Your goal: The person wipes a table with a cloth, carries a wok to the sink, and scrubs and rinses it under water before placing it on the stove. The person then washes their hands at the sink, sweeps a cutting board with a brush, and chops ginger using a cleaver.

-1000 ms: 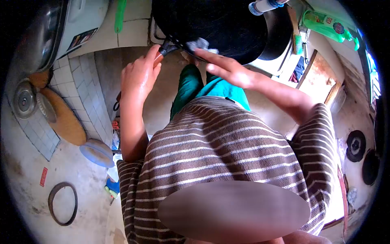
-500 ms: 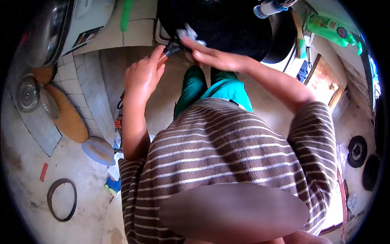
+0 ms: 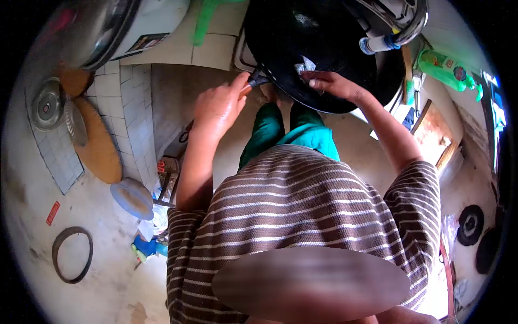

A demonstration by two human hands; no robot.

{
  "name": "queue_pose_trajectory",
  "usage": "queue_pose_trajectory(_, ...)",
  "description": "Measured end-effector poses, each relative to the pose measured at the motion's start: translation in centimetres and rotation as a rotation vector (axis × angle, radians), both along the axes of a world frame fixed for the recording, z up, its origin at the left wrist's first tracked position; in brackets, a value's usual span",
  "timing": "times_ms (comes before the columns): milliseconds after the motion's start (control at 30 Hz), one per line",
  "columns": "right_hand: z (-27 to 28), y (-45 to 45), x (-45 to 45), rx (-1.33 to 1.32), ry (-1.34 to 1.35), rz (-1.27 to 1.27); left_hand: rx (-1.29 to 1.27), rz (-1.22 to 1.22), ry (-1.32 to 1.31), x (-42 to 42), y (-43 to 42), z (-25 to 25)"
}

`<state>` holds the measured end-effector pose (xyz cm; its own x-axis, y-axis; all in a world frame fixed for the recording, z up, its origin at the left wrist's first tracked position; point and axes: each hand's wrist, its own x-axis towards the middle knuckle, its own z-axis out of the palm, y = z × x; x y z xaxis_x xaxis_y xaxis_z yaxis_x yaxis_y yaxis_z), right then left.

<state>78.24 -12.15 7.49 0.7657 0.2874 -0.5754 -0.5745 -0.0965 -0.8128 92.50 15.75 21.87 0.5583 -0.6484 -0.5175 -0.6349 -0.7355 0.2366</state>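
Note:
My left hand (image 3: 221,105) is wrapped round the handle (image 3: 256,80) of a large black wok (image 3: 324,40). The wok tilts over the sink area at the top of the view. Inside it, low on the near side, my right hand (image 3: 332,85) is closed on a crumpled silvery-white scrubbing piece (image 3: 305,66) that sticks out past the fingertips. Some of the right fingers are dark against the wok.
A metal faucet (image 3: 413,29) with a white and blue nozzle (image 3: 377,44) reaches over the wok's right side. Right of it are a brush (image 3: 408,81) and a green bottle (image 3: 442,67). A lidded pot (image 3: 116,27) stands at upper left.
My right hand has moved from the handle end and rim into the wok with the scrubbing piece. The left hand stays on the handle. The view has shifted, showing more faucet.

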Motion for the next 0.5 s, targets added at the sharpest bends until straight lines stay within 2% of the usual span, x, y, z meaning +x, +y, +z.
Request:
queue_pose_trajectory(67,-0.6,0.5,1.6,-0.589,-0.365,0.169,0.002,-0.006,-0.026,0.1,-0.1,0.3)
queue_pose_trajectory(133,0.0,1.6,3.8,-0.594,-0.441,-0.229,-0.046,-0.009,-0.022,-0.1,0.4,-0.2)
queue_pose_trajectory(200,3.0,2.4,6.1,-0.53,-0.396,-0.384,-0.063,-0.006,-0.013,0.0,0.5,-0.3)
queue_pose_trajectory(300,2.2,3.1,7.5,-0.453,-0.443,-0.474,-0.057,-0.03,-0.022,0.0,0.6,-0.3)
queue_pose_trajectory(333,2.1,3.3,7.7,-0.511,-0.401,-0.447,-0.068,-0.027,-0.036,0.1,0.8,-0.4)
queue_pose_trajectory(433,1.3,3.1,6.9,-0.456,-0.187,-0.537,-0.119,-0.039,-0.016,0.1,1.0,-0.8)
queue_pose_trajectory(500,-0.1,1.3,5.5,-0.246,-0.037,-0.654,-0.11,-0.039,-0.013,0.2,0.7,-0.3)
